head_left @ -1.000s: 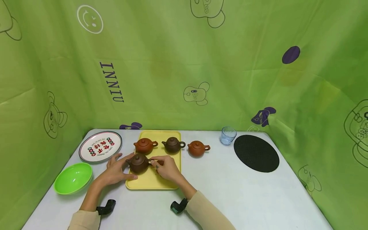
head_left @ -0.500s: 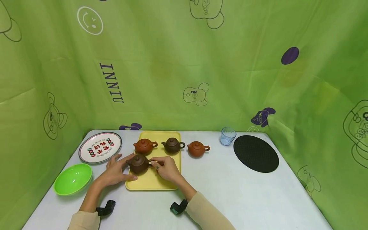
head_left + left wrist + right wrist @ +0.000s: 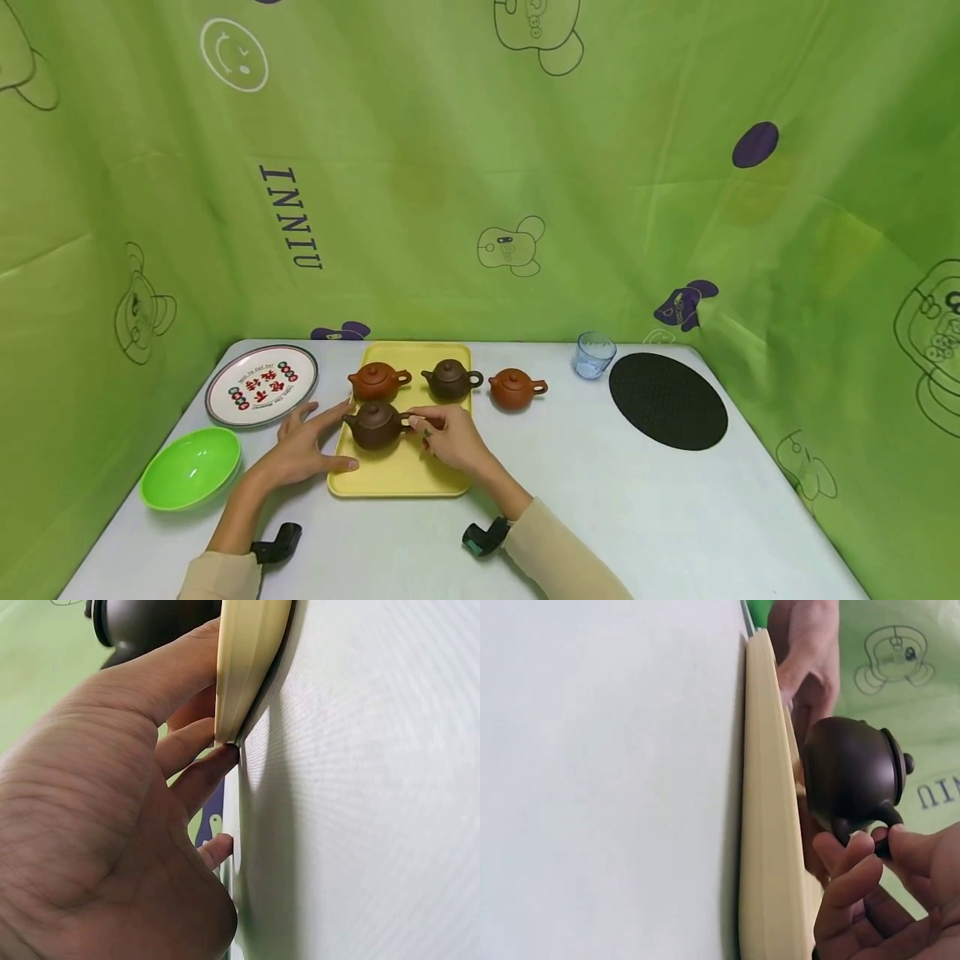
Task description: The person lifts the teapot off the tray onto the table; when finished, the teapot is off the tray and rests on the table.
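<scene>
A yellow tray (image 3: 442, 479) lies on the white table. A reddish teapot (image 3: 378, 380) and a dark teapot (image 3: 452, 378) stand at the tray's back. Another reddish teapot (image 3: 516, 387) stands on the table just right of the tray. My right hand (image 3: 422, 425) pinches the handle of a dark brown teapot (image 3: 373, 426) over the tray's front half; in the right wrist view the pot (image 3: 851, 776) hangs from my fingers (image 3: 855, 877). My left hand (image 3: 303, 442) rests with straight fingers on the tray's left edge, thumb over the rim (image 3: 244, 660).
A printed round plate (image 3: 262, 383) and a green bowl (image 3: 191, 465) sit at the left. A blue glass (image 3: 595, 355) and a black round mat (image 3: 667, 400) are at the right. Green cloth walls close in the table on three sides.
My right hand has shifted the dark brown teapot a little to the right and away from my left hand. My left hand stays at the tray's edge.
</scene>
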Available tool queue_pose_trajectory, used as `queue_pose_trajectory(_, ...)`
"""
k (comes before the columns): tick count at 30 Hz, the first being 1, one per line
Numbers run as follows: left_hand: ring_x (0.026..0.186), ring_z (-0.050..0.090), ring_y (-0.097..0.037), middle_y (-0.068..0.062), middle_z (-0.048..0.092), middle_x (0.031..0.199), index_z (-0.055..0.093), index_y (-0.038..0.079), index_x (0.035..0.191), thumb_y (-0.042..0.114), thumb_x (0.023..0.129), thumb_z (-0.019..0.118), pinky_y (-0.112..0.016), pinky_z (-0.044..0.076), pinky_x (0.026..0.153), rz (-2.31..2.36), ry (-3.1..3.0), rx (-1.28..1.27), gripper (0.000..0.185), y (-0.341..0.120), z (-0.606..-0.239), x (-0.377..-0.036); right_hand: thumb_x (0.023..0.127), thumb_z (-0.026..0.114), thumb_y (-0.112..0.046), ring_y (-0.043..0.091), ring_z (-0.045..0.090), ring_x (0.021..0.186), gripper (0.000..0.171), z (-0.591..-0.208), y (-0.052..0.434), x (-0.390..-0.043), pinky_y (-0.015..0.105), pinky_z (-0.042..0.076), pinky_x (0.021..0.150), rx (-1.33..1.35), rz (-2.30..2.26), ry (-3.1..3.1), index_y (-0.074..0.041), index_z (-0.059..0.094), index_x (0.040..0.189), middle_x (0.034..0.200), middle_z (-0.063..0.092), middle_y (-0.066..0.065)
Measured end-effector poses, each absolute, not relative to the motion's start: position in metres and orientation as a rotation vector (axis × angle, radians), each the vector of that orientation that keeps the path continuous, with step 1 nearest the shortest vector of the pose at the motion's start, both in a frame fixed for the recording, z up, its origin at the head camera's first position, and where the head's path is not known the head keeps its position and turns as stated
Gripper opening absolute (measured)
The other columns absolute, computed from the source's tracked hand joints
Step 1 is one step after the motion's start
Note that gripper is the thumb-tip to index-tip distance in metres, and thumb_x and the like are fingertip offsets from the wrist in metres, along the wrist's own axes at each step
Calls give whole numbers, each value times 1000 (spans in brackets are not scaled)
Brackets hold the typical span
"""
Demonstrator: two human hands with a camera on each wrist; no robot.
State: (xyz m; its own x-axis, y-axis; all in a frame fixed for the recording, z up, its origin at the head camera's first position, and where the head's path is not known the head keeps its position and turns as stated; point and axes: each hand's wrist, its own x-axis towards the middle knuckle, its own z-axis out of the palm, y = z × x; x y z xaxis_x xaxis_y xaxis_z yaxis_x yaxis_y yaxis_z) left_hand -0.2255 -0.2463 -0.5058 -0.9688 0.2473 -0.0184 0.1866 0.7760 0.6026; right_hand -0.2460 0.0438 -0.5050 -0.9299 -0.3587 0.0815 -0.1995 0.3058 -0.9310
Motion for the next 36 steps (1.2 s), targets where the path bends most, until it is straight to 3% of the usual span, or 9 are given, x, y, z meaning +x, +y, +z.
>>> queue_pose_trajectory(8,152,15,-59,-24,44,164,49,13,159,46,74,94,-86,17,111,951,2871,339,101,-247,-506,-225,107,65,-25,7,60,55,30,-506,74,-250,17,38,47,-552,-1670,2437,-11,77,130,88,80,20)
queue_pose_trajectory(17,152,15,-59,-25,44,164,50,13,158,45,74,94,-85,17,112,955,2866,336,100,-247,-504,-224,107,63,-18,12,57,57,32,-502,117,-251,20,41,47,-554,-1713,2393,-5,73,134,100,81,24)
queue_pose_trajectory(27,152,14,-57,-23,46,164,50,13,158,45,74,94,-85,16,112,961,2858,324,100,-248,-507,-226,108,62,-22,14,61,61,36,-497,165,-249,23,47,49,-524,-1693,2438,0,70,136,105,80,27)
queue_pose_trajectory(36,152,13,-58,-24,44,164,50,14,158,46,74,94,-86,17,111,966,2854,311,100,-247,-507,-227,109,61,-24,18,64,67,36,-492,198,-245,28,54,52,-513,-1677,2449,-4,70,137,110,80,25)
